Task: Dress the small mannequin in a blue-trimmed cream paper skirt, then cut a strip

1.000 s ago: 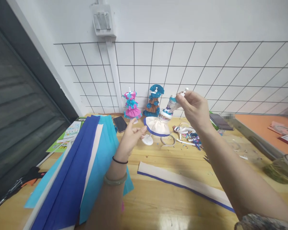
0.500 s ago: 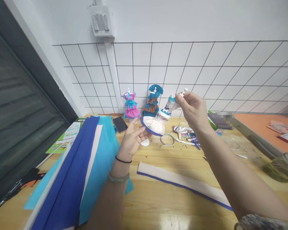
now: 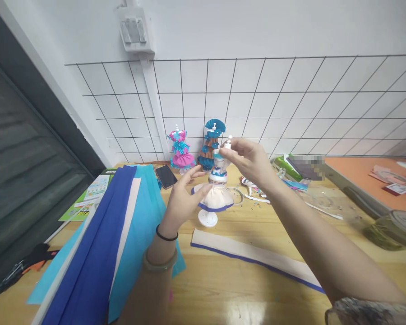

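Observation:
A small white dress-form mannequin (image 3: 218,177) stands upright at the middle of the table on a round white base (image 3: 208,218). It wears a teal and white bodice and a gathered cream skirt with a blue hem (image 3: 218,198). My right hand (image 3: 248,158) pinches it at the shoulders, just below the neck knob. At the skirt's left side is my left hand (image 3: 186,192), fingers spread and thumb against or just before the fabric. A cream strip with a blue edge (image 3: 250,257) lies flat in front of the mannequin.
Blue, cream and turquoise crepe paper (image 3: 122,234) covers the left side, near a glue gun (image 3: 27,266). Behind stand a pink-dressed mannequin (image 3: 182,151) and a teal-brown one (image 3: 209,149). A phone (image 3: 166,176), scraps (image 3: 257,197) and a tape roll (image 3: 390,230) lie around.
The mannequin has gone from tilted in the air to upright with its base down on the table. My right hand moved left and lower with it; my left hand's fingers came off the hem's underside.

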Tool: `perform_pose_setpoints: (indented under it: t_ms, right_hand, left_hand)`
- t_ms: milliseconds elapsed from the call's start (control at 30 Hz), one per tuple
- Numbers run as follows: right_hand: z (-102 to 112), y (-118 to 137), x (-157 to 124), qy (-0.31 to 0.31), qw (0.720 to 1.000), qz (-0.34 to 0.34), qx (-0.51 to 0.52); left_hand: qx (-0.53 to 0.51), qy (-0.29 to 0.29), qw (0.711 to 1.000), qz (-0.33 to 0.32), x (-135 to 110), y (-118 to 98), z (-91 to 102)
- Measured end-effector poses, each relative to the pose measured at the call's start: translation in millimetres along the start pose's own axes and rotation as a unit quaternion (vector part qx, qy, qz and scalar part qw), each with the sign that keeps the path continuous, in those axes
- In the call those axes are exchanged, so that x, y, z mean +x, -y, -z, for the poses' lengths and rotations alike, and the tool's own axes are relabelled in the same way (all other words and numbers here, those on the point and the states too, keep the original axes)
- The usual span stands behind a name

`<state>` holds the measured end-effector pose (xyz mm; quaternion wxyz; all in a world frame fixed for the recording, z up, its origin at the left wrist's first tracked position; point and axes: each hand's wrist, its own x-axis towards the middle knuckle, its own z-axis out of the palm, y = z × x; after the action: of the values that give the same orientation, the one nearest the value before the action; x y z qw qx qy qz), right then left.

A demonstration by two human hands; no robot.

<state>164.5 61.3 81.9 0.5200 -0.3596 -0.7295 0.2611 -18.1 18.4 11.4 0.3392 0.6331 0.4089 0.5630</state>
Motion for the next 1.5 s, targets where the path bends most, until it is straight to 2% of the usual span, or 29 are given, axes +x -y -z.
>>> perform_pose_setpoints:
  t_ms: [67, 133, 267, 367, 467, 533, 567, 600, 633, 700, 800, 900, 1067, 1233, 1500]
  right_hand:
    - [-7.2, 7.8, -1.6, 0.028, 0.999, 0.010, -0.033]
    - [-13.5, 15.3, -2.6, 0.040, 0.997, 0.028, -0.063]
    - [-18.2, 25.2, -2.7, 0.051, 0.995, 0.057, -0.065]
    - [-13.3, 22.2, -7.4, 0.038, 0.995, 0.070, -0.058]
    - [-9.5, 3.2, -28.3, -0.008, 0.998, 0.020, -0.057]
    - [-13.1, -17.2, -53.1, -0.021, 0.992, -0.073, -0.100]
    - [-17.1, -28.3, -67.5, 0.023, 0.981, -0.133, -0.142]
    - [-22.2, -38.9, -82.2, 0.101, 0.960, -0.188, -0.180]
    - [-28.1, -48.5, -96.4, 0.151, 0.947, -0.213, -0.189]
    - [-39.4, -62.4, -120.5, 0.211, 0.924, -0.246, -0.202]
    - [-49.2, -68.5, -141.7, 0.257, 0.887, -0.294, -0.247]
    - [-49.9, -64.2, -150.3, 0.282, 0.855, -0.326, -0.287]
    - [-50.6, -61.2, -159.4, 0.326, 0.827, -0.348, -0.297]
    - [-53.9, -64.3, -165.3, 0.336, 0.834, -0.337, -0.278]
    - [-42.8, -53.6, -165.3, 0.320, 0.887, -0.278, -0.182]
  left_hand:
    - [-0.036, 0.044, 0.998, 0.020, -2.7, -4.3, -4.5]
    - [-0.058, 0.056, 0.996, 0.035, -3.7, -4.8, -8.6]
    - [-0.078, 0.038, 0.996, 0.025, -1.3, 0.6, -11.5]
    - [-0.068, 0.006, 0.998, 0.011, 3.1, 7.3, -6.7]
    - [-0.045, -0.042, 0.998, 0.018, 8.4, 15.4, 3.1]
    - [-0.043, -0.070, 0.996, 0.023, 11.5, 19.8, 9.8]
    - [-0.051, -0.077, 0.995, 0.024, 12.7, 21.4, 12.6]
    - [-0.064, -0.080, 0.994, 0.025, 13.7, 22.6, 14.7]
    - [-0.079, -0.079, 0.993, 0.025, 14.3, 23.4, 16.3]
    - [-0.108, -0.073, 0.991, 0.027, 14.9, 24.4, 17.6]
    - [-0.131, -0.073, 0.988, 0.034, 14.9, 26.5, 17.3]
    - [-0.139, -0.064, 0.987, 0.048, 15.2, 30.6, 16.2]
    - [-0.125, -0.030, 0.991, 0.046, 16.1, 37.9, 12.6]
    - [-0.080, 0.000, 0.996, 0.040, 14.6, 45.0, 9.0]
    - [-0.053, 0.053, 0.996, 0.038, 12.9, 53.0, 6.7]
